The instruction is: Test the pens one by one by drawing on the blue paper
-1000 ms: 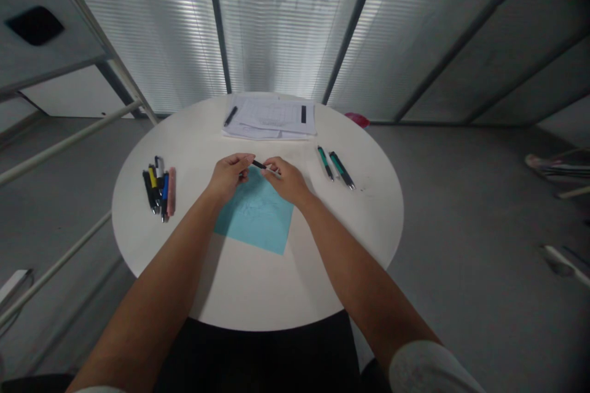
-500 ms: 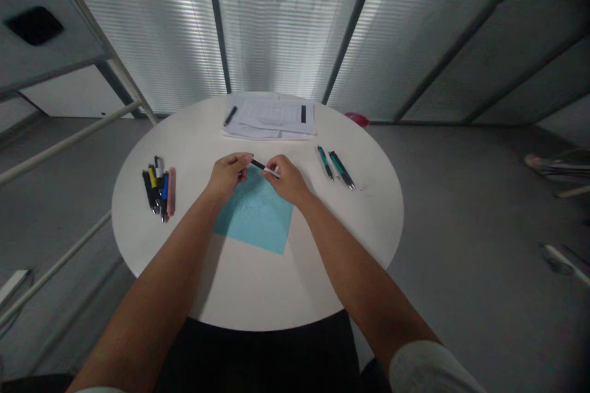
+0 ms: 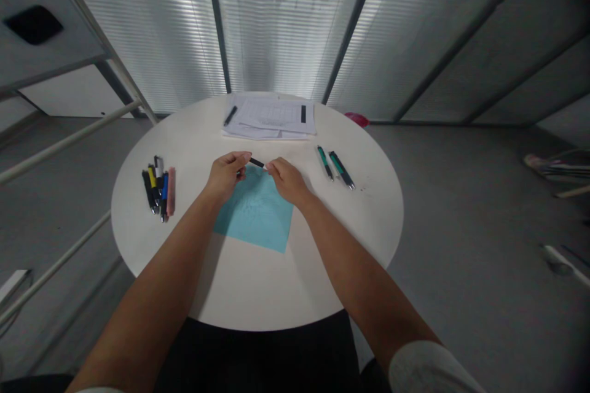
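Observation:
Between my two hands a slim black pen (image 3: 257, 163) is held above the far edge of a light-blue sheet of paper (image 3: 253, 221). My left hand (image 3: 227, 173) pinches its left end between thumb and fingers. On the other end, my right hand (image 3: 286, 178) has its fingers closed, covering that part. The blue sheet lies flat on the white round table (image 3: 271, 288), with faint marks on it. Both forearms reach over the near side of the table.
Several pens and markers (image 3: 158, 187) lie grouped at the left. Two green-and-black pens (image 3: 342, 170) rest at the right. A stack of printed papers (image 3: 271, 118) with a dark pen (image 3: 230, 115) on it sits at the far edge. Metal rails (image 3: 69, 142) stand left of the table.
My right hand's fingers have closed further over the pen's right end, hiding the white part that showed before. My left hand has barely moved.

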A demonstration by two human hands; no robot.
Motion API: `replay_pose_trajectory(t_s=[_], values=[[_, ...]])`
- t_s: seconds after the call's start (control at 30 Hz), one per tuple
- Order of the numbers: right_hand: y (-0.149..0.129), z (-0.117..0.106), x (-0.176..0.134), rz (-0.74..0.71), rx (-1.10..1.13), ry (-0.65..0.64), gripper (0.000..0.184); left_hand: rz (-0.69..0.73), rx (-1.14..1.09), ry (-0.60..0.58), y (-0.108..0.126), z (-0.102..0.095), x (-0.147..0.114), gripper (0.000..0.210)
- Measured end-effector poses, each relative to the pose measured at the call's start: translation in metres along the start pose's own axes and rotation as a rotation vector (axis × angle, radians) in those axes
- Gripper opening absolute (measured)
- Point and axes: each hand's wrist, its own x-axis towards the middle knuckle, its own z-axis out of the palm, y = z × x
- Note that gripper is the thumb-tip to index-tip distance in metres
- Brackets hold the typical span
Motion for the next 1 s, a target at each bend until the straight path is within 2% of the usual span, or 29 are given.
replay_pose_trajectory(t_s=[0.13,0.23,0.4,0.5,0.6,0.7,0.83,0.9,1.0], values=[[-0.002,0.000,0.000,0.036,0.009,0.000,0.025,0.000,-0.018,0.007,0.000,-0.001,0.001,0.030],[-0.001,0.001,0.001,0.094,-0.033,0.037,0.025,-0.003,-0.027,0.007,-0.001,-0.001,0.002,0.030],[-0.003,-0.002,0.001,0.047,-0.076,0.009,0.024,-0.002,-0.024,0.016,-0.001,-0.001,0.002,0.029],[-0.005,-0.003,0.000,0.046,-0.002,0.004,0.022,0.004,-0.028,0.028,0.001,0.000,0.002,0.029],[-0.003,0.001,0.002,0.115,0.236,0.082,0.018,0.011,-0.070,0.055,0.003,0.000,0.001,0.030],[0.001,0.003,0.007,0.287,0.653,0.199,0.023,0.012,-0.095,0.071,0.004,-0.001,0.001,0.030],[0.004,-0.007,0.013,0.513,1.175,0.282,0.023,0.092,0.004,0.013,0.001,0.000,0.001,0.026],[0.004,-0.014,0.014,0.567,1.346,0.279,0.031,0.144,0.118,-0.009,-0.001,0.002,0.000,0.026],[0.005,-0.022,0.012,0.569,1.490,0.243,0.046,0.170,0.255,-0.046,-0.003,0.005,-0.003,0.026]])
